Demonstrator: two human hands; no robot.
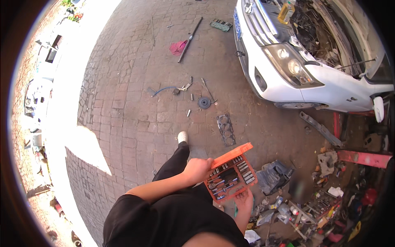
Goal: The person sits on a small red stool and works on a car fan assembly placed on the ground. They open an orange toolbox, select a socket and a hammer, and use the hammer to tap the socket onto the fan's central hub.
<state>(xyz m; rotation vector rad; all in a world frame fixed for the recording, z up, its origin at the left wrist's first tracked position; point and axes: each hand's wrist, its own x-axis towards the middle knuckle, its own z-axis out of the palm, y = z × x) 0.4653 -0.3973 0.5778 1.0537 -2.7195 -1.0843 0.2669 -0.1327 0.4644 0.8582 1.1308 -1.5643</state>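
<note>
1. One band of glaring light (68,94) runs down the far left, the things beyond it washed out; brick-like paving (111,82) begins at its right.
2. On the paving lies a tool with a blue hose (165,88); farther off, a pink cloth (177,48) lies beside a long dark bar (192,35).
3. A pale shoe (182,136) shows below a black trouser leg (173,164).
4. The left hand (197,170) is at the left end of an orange lid (233,155), its fingers grasping that end; the fingertips are partly hidden.
5. A round black disc (204,103) lies flat on the ground ahead.
6. The orange tool case (238,189) is open and tilted between the two hands, in front of the person's body. Silvery sockets (246,172) line its right side, with handles and smaller pieces in the other compartments.
7. A dark gasket (226,131) with round holes lies on the ground beyond the case, and a green case (221,25) lies open much farther off.
8. The right hand (244,201) grasps the case's near edge from below, fingers bent against it; how far they reach underneath, I cannot tell.
9. Beside that hand, a dark plastic part (273,178) rests on the ground near jumbled parts (298,216).
10. A bottle of yellow liquid (285,13) stands at the front of the white car (337,95), whose engine bay (314,35) is exposed.
11. A red metal beam (364,158) juts in at the far right.
</note>
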